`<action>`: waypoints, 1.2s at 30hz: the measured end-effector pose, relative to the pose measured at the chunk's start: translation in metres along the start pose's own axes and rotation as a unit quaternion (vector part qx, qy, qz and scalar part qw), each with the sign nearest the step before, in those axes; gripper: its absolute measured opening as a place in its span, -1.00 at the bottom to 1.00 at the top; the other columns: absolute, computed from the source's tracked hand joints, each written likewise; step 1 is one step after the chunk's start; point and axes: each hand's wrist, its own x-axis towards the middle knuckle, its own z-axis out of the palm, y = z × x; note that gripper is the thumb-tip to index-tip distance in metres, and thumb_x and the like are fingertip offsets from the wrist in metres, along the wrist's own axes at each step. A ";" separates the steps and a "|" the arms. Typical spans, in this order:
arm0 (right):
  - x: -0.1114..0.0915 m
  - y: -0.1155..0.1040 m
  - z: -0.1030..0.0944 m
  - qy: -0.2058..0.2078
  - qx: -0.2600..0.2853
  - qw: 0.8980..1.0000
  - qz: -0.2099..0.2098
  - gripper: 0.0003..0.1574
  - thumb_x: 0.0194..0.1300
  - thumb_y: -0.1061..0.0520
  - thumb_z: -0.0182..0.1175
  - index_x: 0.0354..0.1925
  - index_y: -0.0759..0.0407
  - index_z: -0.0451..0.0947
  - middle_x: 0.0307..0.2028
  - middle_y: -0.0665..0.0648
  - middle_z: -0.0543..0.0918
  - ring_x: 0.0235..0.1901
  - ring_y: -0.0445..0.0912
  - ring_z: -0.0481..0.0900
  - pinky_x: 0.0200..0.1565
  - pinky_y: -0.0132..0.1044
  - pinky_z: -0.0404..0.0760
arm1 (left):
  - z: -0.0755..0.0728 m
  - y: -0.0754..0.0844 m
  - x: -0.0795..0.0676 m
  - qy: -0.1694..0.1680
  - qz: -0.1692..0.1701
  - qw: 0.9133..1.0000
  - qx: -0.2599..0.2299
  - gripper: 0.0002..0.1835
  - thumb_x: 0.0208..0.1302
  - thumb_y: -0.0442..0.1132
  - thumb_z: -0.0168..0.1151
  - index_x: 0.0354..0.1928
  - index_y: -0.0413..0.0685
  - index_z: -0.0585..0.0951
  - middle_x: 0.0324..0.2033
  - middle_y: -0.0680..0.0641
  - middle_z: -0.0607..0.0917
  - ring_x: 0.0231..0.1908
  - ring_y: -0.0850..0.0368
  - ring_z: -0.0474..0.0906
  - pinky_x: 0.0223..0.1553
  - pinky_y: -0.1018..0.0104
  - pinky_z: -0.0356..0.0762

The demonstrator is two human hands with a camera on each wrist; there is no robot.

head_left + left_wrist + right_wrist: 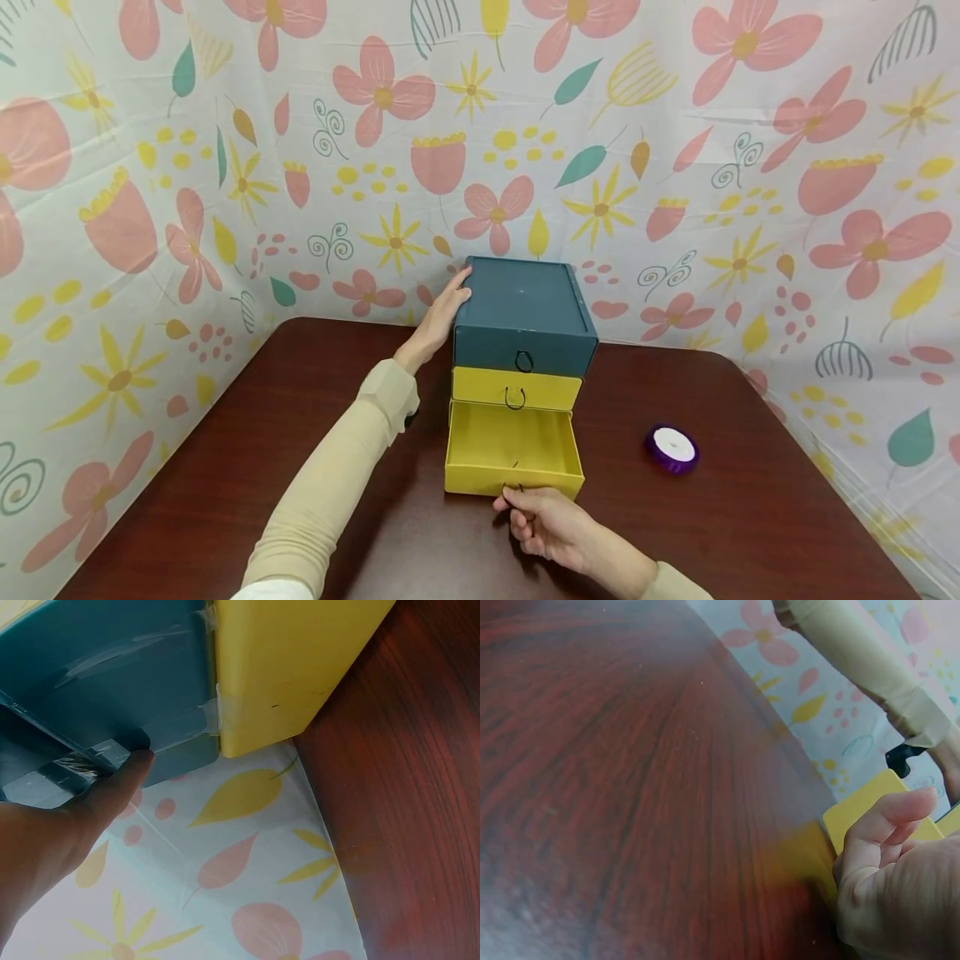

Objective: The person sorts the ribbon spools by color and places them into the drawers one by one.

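Note:
A stack of drawer boxes stands on the table, a dark blue box [519,300] over two yellow ones. The bottom yellow drawer [514,437] is pulled far out toward the front, and its visible inside holds nothing. At its front, my right hand [555,525] pinches the thin dark loop handle [512,488] between thumb and fingers. My left hand [438,321] lies along the left side of the blue box with fingertips at its top edge. In the left wrist view, a finger of the left hand [105,799] presses against the taped blue side.
On the table to the right lies a purple-rimmed spool [672,448] with a white centre. The middle yellow drawer [517,388] is closed, with its own loop handle. A flower-patterned curtain [600,167] hangs right behind the stack. The table [712,533] is dark reddish wood.

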 end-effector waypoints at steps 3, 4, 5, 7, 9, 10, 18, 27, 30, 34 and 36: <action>-0.001 0.002 0.001 0.001 0.002 1.000 0.002 -0.71 0.46 -0.02 0.02 -0.21 0.11 0.58 -0.64 -0.19 0.51 -0.63 -0.40 0.39 -0.61 -0.61 0.32 | 0.000 -0.001 0.002 0.000 -0.002 1.000 -0.003 -0.38 0.54 0.00 -0.31 0.55 0.15 -0.10 0.55 0.03 -0.17 0.54 -0.02 -0.22 0.47 -0.16 -0.16; -0.001 0.002 0.001 0.000 0.002 1.000 0.002 -0.71 0.46 -0.03 0.02 -0.21 0.11 0.58 -0.64 -0.19 0.51 -0.63 -0.40 0.39 -0.61 -0.61 0.32 | -0.001 -0.003 0.003 0.000 -0.001 1.000 -0.005 -0.38 0.54 0.00 -0.30 0.55 0.15 -0.10 0.55 0.04 -0.18 0.54 -0.02 -0.24 0.47 -0.17 -0.17; -0.002 0.003 0.001 0.000 0.002 1.000 0.003 -0.71 0.45 -0.03 0.03 -0.21 0.11 0.58 -0.64 -0.20 0.51 -0.63 -0.40 0.39 -0.62 -0.61 0.32 | -0.001 -0.004 0.004 0.001 0.000 1.000 -0.008 -0.38 0.54 -0.01 -0.30 0.55 0.15 -0.10 0.55 0.04 -0.17 0.54 -0.02 -0.24 0.47 -0.17 -0.18; -0.003 0.004 0.002 -0.003 0.003 1.000 0.004 -0.71 0.45 -0.03 0.03 -0.22 0.11 0.59 -0.64 -0.20 0.51 -0.63 -0.40 0.39 -0.62 -0.61 0.31 | -0.001 -0.010 0.007 0.004 0.003 1.000 -0.012 -0.38 0.54 0.01 -0.30 0.55 0.17 -0.09 0.55 0.06 -0.17 0.54 -0.01 -0.23 0.47 -0.18 -0.20; -0.005 0.005 0.003 -0.006 0.005 1.000 0.009 -0.68 0.45 -0.06 0.02 -0.23 0.09 0.60 -0.65 -0.20 0.52 -0.64 -0.40 0.38 -0.62 -0.61 0.31 | 0.000 -0.018 0.010 0.008 0.007 1.000 -0.010 -0.39 0.53 0.04 -0.30 0.55 0.22 -0.09 0.55 0.09 -0.16 0.54 0.00 -0.21 0.47 -0.17 -0.20; -0.006 0.005 0.004 -0.009 0.007 1.000 0.012 -0.66 0.45 -0.09 0.02 -0.24 0.08 0.61 -0.65 -0.20 0.53 -0.64 -0.40 0.39 -0.62 -0.60 0.31 | 0.000 -0.021 0.012 0.012 0.009 1.000 -0.007 -0.39 0.53 0.06 -0.30 0.55 0.24 -0.08 0.54 0.11 -0.15 0.53 0.02 -0.20 0.47 -0.17 -0.20; -0.026 -0.006 0.022 -0.037 -0.026 0.999 0.013 -0.50 0.41 -0.28 -0.04 -0.35 0.00 0.62 -0.67 -0.18 0.52 -0.69 -0.34 0.40 -0.62 -0.52 0.35 | 0.002 -0.032 0.017 0.029 0.015 0.999 -0.003 -0.38 0.50 0.16 -0.26 0.53 0.36 -0.04 0.53 0.18 -0.10 0.52 0.05 -0.13 0.46 -0.17 -0.17; -0.054 -0.048 0.002 -0.093 -0.126 0.955 -0.252 -0.55 0.56 0.17 -0.30 -0.11 0.27 0.55 -0.48 -0.05 0.61 -0.57 -0.25 0.56 -0.55 -0.39 0.57 | 0.001 -0.006 0.003 0.003 0.007 1.000 -0.007 -0.39 0.55 0.00 -0.31 0.55 0.16 -0.09 0.55 0.06 -0.17 0.54 0.00 -0.21 0.48 -0.15 -0.19; -0.064 -0.065 -0.012 0.037 -0.243 0.910 -0.335 -0.64 0.54 0.20 -0.19 -0.09 0.36 0.53 -0.50 0.05 0.61 -0.59 -0.12 0.56 -0.55 -0.23 0.61 | 0.001 -0.001 0.001 -0.001 0.003 1.000 -0.006 -0.39 0.55 -0.02 -0.31 0.55 0.13 -0.09 0.55 0.03 -0.17 0.53 -0.03 -0.20 0.47 -0.15 -0.18; -0.072 -0.082 -0.036 0.237 -0.377 0.816 -0.369 -0.73 0.46 0.15 0.02 -0.07 0.30 0.56 -0.46 0.20 0.63 -0.57 -0.09 0.58 -0.50 -0.22 0.63 | 0.000 -0.001 0.001 -0.002 0.003 1.000 -0.008 -0.39 0.55 -0.02 -0.31 0.55 0.12 -0.10 0.55 0.02 -0.18 0.53 -0.03 -0.21 0.47 -0.16 -0.18; -0.072 -0.086 -0.055 0.313 -0.432 0.763 -0.366 -0.75 0.42 0.10 0.10 -0.03 0.18 0.58 -0.40 0.17 0.65 -0.53 -0.15 0.58 -0.45 -0.32 0.62 | 0.000 -0.001 0.002 -0.002 0.003 1.000 -0.010 -0.38 0.54 -0.03 -0.30 0.55 0.12 -0.10 0.55 0.02 -0.18 0.53 -0.03 -0.22 0.47 -0.16 -0.19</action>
